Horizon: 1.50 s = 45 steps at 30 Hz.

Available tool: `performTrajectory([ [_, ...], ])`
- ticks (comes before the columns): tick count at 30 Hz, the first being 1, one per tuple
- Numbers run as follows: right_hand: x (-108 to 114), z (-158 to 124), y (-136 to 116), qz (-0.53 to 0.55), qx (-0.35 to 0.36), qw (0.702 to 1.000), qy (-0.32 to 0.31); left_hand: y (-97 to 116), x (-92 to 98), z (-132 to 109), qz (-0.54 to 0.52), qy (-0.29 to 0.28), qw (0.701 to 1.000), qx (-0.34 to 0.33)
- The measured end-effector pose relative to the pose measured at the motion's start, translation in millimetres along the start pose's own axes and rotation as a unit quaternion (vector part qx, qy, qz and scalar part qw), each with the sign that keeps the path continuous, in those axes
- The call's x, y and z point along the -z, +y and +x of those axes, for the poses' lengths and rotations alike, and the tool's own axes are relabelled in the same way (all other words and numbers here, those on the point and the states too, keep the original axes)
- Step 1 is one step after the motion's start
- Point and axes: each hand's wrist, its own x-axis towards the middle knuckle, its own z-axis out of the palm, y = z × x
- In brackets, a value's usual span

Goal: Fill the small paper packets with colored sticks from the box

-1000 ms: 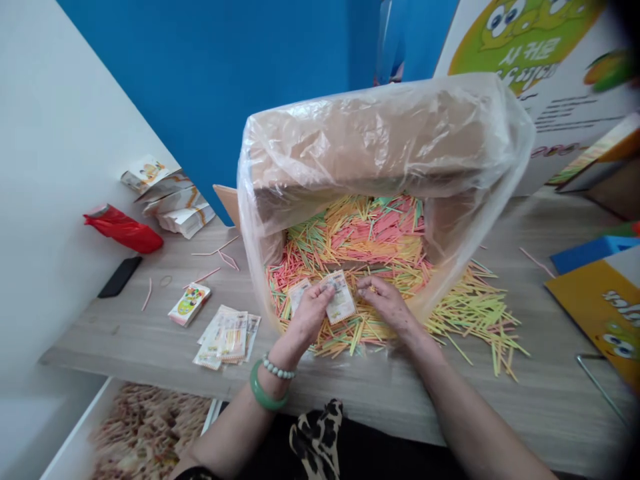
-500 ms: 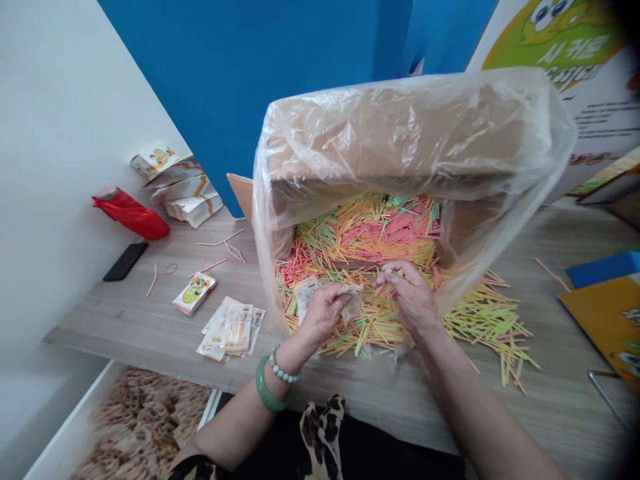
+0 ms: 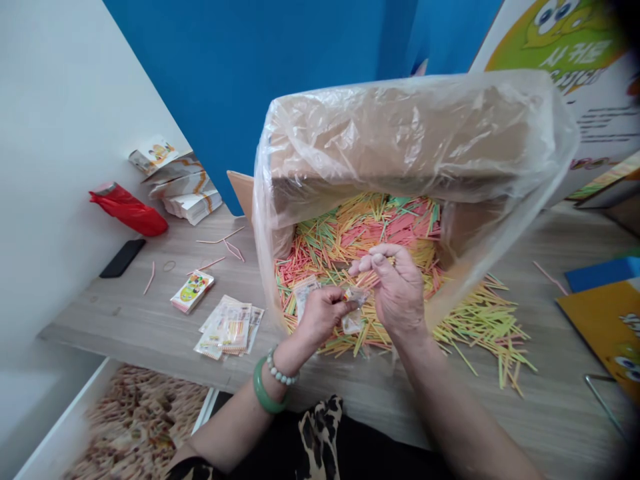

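My left hand (image 3: pixel 320 315) pinches a small clear plastic packet (image 3: pixel 354 320) with printing on it, low over the front of the stick pile. Just to the right, my right hand (image 3: pixel 401 293) is closed around a few thin coloured sticks (image 3: pixel 369 279). Their ends point toward the packet's mouth; whether any are inside it I cannot tell. Below and behind both hands lies a heap of pink, yellow, orange and green sticks (image 3: pixel 363 233), spilling from a cardboard box (image 3: pixel 400 137) lined with clear plastic. Another printed packet (image 3: pixel 304 293) rests on the heap beside my left hand.
Left on the table are filled packets (image 3: pixel 233 327), a small printed box (image 3: pixel 193 291), a black phone (image 3: pixel 123 259), a red pouch (image 3: pixel 131 210) and stacked cartons (image 3: pixel 187 193). Loose sticks (image 3: pixel 490 327) spread rightward near a yellow folder (image 3: pixel 607 327). An open drawer (image 3: pixel 145 420) sits below left.
My right hand has moved left and slightly up, bringing the sticks close to the packet. My left hand has shifted slightly right, still pinching the packet.
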Motion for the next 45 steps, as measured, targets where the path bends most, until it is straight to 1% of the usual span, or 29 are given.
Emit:
performTrajectory([
  [4, -4, -7, 8, -0.019, 0.012, 1.000, 0.010, 5, -0.3, -2, -0.020, -0.009, 0.999, 0.024],
  [9, -2, -14, 16, -0.067, 0.001, 0.998, 0.008, 2, -0.5, -1, -0.071, -0.032, 0.995, 0.062],
  [13, -3, -15, 16, -0.052, 0.010, 0.998, 0.027, 1, 0.4, -1, -0.072, -0.040, 0.994, 0.076],
  [17, -7, -12, 14, -0.025, 0.028, 0.998, 0.051, 4, 0.8, -3, -0.081, -0.049, 0.992, 0.081],
  [21, -10, -14, 14, -0.027, 0.042, 0.998, 0.045, 4, 1.5, -2, -0.091, -0.048, 0.991, 0.082],
  [25, -8, -20, 19, -0.053, 0.027, 0.998, 0.032, -2, 4.3, 0, -0.115, -0.048, 0.989, 0.084],
  [30, -1, -23, 23, -0.075, 0.003, 0.996, 0.038, -4, 6.8, -1, -0.122, -0.054, 0.987, 0.087],
  [32, -1, -21, 21, -0.062, -0.011, 0.997, 0.041, -3, 6.8, -1, -0.100, -0.050, 0.991, 0.079],
  [34, -2, -17, 16, -0.024, -0.018, 0.998, 0.048, -2, 6.5, -1, -0.077, -0.044, 0.994, 0.070],
  [36, -5, -13, 12, 0.011, -0.007, 0.998, 0.060, 0, 6.2, -1, -0.061, -0.040, 0.995, 0.066],
  [38, -8, -11, 10, 0.018, 0.021, 0.997, 0.069, 2, 5.8, -1, -0.053, -0.041, 0.996, 0.065],
  [41, -12, -10, 12, -0.004, 0.059, 0.996, 0.066, 6, 5.2, -3, -0.044, -0.047, 0.995, 0.072],
  [45, -13, -15, 18, -0.035, 0.078, 0.994, 0.062, 7, 4.5, -4, -0.043, -0.054, 0.994, 0.084],
])
